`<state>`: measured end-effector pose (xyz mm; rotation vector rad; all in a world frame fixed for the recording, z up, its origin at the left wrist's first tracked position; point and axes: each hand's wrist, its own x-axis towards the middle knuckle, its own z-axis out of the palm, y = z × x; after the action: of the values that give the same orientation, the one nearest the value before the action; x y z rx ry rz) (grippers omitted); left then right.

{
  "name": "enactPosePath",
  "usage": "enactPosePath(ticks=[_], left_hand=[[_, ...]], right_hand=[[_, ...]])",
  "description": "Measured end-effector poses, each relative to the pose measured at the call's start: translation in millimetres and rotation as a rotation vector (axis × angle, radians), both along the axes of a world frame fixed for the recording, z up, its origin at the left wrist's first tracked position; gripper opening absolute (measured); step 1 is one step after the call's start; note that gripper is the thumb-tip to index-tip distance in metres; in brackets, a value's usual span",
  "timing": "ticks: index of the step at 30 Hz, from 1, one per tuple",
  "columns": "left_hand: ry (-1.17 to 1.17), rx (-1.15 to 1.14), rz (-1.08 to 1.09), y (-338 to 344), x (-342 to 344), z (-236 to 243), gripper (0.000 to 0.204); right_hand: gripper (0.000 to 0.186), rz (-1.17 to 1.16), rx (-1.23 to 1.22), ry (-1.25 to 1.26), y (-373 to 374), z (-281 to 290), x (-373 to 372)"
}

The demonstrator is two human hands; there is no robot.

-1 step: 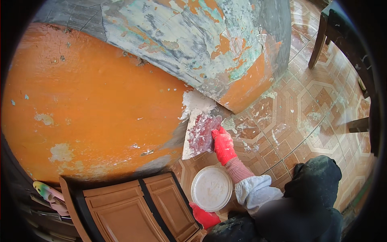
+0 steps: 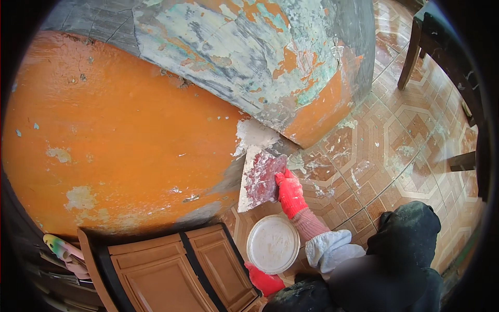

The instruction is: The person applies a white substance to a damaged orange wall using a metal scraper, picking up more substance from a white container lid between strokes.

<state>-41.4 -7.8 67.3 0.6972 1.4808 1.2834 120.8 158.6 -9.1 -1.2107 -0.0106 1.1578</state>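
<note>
My right hand (image 2: 292, 193), in a red rubber glove, is closed round the grip of a wide putty knife (image 2: 262, 178). Its dark red blade is smeared with white putty, thickest along the broad left edge. Just above the blade, a patch of wet white putty (image 2: 254, 136) covers the low corner where the orange wall (image 2: 130, 135) meets the peeling wall section (image 2: 244, 57). A round white tub (image 2: 273, 244) with pale putty inside sits below the knife. My left hand (image 2: 264, 280), also red-gloved, grips the tub's lower left side; its thumb is hidden.
A brown panelled cabinet door (image 2: 150, 275) lies close on the left of the tub. Patterned floor tiles (image 2: 364, 171) carry white splashes. Dark wooden furniture (image 2: 436, 36) with legs stands at the right. A multicoloured shoe-like item (image 2: 62, 247) rests at the lower left.
The putty knife and my right hand have shifted slightly down and right, a little away from the putty patch. My left hand and the tub have barely moved.
</note>
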Motion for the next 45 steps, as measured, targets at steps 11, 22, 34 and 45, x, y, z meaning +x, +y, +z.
enactPosePath(ticks=[11, 22, 34, 45], left_hand=[[0.086, 0.051, 0.010, -1.2, -3.0, -4.7, 0.057], [-0.072, 0.062, 0.160, 28.9, -23.4, -10.2, 0.051], [0.275, 0.157, 0.358, 62.7, -39.2, 32.9, 0.029], [0.170, 0.266, 0.051, 68.2, -29.2, 45.6, 0.028]], right_hand=[[0.028, -0.232, 0.169, 0.313, 0.2, 19.0, -1.3], [0.025, -0.009, 0.100, 0.037, -41.2, -11.1, 28.8], [0.041, 0.694, 0.065, -0.674, -61.3, 66.0, 51.9], [0.050, 0.529, 0.202, -0.556, -60.8, 86.0, 39.0]])
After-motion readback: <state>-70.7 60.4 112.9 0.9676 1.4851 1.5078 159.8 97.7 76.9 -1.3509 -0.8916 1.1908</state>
